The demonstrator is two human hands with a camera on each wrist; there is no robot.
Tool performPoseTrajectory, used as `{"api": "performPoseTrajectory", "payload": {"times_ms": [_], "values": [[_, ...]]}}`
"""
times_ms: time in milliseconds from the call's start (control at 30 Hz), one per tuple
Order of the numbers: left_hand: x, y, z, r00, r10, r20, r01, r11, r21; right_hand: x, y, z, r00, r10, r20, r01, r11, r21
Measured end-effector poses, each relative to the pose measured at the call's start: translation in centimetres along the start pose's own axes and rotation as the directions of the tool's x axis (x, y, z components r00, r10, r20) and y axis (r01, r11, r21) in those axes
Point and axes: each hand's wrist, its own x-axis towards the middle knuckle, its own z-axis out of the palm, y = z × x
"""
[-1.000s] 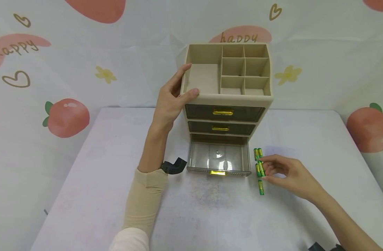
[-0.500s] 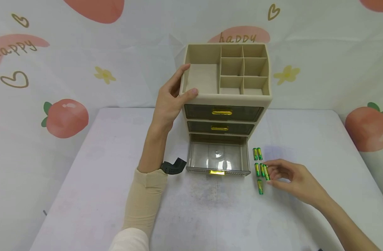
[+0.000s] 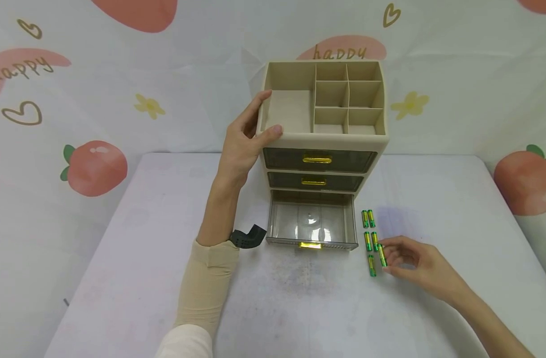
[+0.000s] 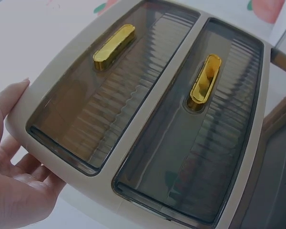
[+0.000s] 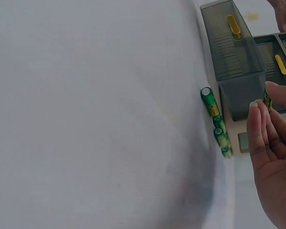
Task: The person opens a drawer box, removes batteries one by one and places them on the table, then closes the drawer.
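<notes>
A cream desktop drawer organizer (image 3: 326, 141) stands at the back of the table; its bottom drawer (image 3: 295, 219) is pulled out and its clear floor is bare. My left hand (image 3: 238, 146) grips the organizer's upper left side, with the thumb on the front rim. In the left wrist view that hand (image 4: 19, 195) lies beside two smoky drawer fronts. My right hand (image 3: 420, 266) pinches a green and yellow battery (image 3: 382, 255) between thumb and fingers, right of the drawer. Several similar batteries (image 3: 371, 266) lie on the table between drawer and hand.
The organizer's top has one large compartment (image 3: 290, 112) and several small ones (image 3: 331, 94). Its two upper drawers (image 3: 317, 160) are pushed in. Behind the white table (image 3: 156, 278) hangs a printed cloth (image 3: 201, 64). A black wrist mount (image 3: 248, 237) juts near the drawer's left.
My right hand has drawn one battery away from the middle group, slightly toward me and to the right. The left hand keeps its grip on the organizer.
</notes>
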Motion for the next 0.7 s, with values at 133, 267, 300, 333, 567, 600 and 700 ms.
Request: {"api": "performPoseTrajectory", "payload": {"times_ms": [133,267,300,333,567,600,700], "values": [[0.1,-0.5,-0.1,1.0,0.012,0.002,-0.012,1.0,-0.005,-0.5,0.5,0.2,1.0,0.004,-0.011,-0.004,1.0,-0.01],[0.0,-0.3,-0.1,1.0,0.007,-0.003,-0.007,1.0,0.001,-0.9,1.0,0.4,1.0,-0.005,-0.007,0.005,1.0,0.006],[-0.1,-0.1,0.0,1.0,0.006,-0.003,-0.006,1.0,0.003,-0.9,1.0,0.5,1.0,-0.01,-0.006,0.01,1.0,0.01],[-0.2,0.2,0.1,1.0,0.003,-0.005,-0.003,1.0,0.004,-0.9,1.1,0.5,1.0,-0.016,-0.004,0.016,1.0,0.014],[-0.8,1.7,0.7,1.0,0.005,-0.001,-0.005,1.0,-0.004,-1.2,1.5,0.6,1.0,-0.015,0.001,0.015,1.0,0.015],[-0.8,1.7,0.7,1.0,0.006,0.001,-0.006,1.0,-0.006,-1.3,1.5,0.6,1.0,-0.01,0.001,0.01,1.0,0.01],[-0.8,1.7,0.7,1.0,0.005,0.004,-0.005,1.0,-0.007,-1.4,1.7,0.6,1.0,0.009,-0.003,-0.009,1.0,-0.016]]}}
